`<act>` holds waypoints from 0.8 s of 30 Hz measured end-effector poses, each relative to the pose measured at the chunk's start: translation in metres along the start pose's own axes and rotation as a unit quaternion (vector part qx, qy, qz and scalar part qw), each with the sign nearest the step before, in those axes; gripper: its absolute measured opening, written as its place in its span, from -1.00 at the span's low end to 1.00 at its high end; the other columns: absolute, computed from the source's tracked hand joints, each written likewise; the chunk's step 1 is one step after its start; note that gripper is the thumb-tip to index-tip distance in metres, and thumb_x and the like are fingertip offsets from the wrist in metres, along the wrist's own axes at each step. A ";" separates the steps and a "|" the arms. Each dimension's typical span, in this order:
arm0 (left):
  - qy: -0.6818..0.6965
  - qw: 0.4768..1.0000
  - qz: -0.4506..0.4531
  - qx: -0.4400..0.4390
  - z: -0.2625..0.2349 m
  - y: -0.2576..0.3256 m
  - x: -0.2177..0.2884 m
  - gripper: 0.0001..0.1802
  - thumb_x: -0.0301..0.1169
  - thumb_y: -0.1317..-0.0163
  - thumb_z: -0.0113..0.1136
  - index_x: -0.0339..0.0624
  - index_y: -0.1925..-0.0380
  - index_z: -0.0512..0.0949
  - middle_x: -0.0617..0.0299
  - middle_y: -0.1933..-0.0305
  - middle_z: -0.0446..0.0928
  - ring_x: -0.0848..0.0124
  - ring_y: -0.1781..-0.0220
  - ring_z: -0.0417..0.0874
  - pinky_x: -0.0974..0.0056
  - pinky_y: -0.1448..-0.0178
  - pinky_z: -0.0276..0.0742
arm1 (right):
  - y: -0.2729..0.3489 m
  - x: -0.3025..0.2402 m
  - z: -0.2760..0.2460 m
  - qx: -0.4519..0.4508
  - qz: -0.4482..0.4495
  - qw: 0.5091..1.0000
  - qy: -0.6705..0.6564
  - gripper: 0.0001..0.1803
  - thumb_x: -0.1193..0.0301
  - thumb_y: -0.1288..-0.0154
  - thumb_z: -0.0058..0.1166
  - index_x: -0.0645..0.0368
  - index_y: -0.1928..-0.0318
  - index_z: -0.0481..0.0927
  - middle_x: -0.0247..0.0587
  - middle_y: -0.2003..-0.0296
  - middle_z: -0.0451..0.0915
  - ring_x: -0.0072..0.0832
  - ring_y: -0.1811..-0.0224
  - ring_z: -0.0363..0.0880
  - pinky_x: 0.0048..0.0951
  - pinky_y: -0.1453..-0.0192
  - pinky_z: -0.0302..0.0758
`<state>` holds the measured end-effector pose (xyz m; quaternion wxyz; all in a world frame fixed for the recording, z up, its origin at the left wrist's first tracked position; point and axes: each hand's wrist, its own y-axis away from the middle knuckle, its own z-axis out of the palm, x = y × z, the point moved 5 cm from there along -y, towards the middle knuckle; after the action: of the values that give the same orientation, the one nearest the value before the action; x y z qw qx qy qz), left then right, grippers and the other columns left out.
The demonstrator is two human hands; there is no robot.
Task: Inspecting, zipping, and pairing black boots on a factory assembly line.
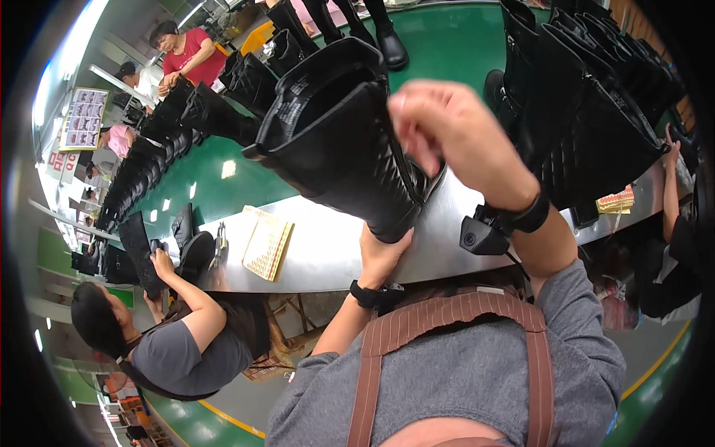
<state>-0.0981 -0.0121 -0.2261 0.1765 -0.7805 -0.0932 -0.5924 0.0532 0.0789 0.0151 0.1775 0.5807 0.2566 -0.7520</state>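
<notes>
A tall black boot (335, 160) with lacing down its side is tilted over the metal table edge, its wide shaft opening turned up and to the left. My left hand (383, 257) is closed around its lower part from beneath. Beside the laced side of the shaft is my right hand (454, 130), fingers curled and somewhat blurred. Whatever those fingers pinch, if anything, is hidden. A small black camera (480, 235) is strapped at my right wrist.
On the metal tabletop (320, 257) lie a pad of yellow patterned sheets (267, 242) and some pens (221, 242). More black boots (573, 112) crowd the right, and a row (141, 167) lines the green surface. A co-worker (179, 335) at left handles another boot.
</notes>
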 end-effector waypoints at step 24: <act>-0.078 0.924 0.047 -0.371 0.103 -0.011 0.099 -0.69 -0.31 -0.31 0.16 -0.30 0.05 0.54 0.06 0.35 0.63 0.43 0.35 0.66 0.35 0.29 0.53 | 0.177 0.165 -0.173 0.310 0.019 0.921 0.236 -0.23 0.31 0.08 0.49 0.24 -0.16 0.43 -0.10 0.03 0.62 -0.36 -0.02 0.60 -0.38 -0.15 0.46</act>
<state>0.0174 0.0315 -0.1540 -0.1058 -0.8372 0.1567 -0.5131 0.2455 0.0436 -0.2091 -0.0630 0.7721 0.0344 -0.6315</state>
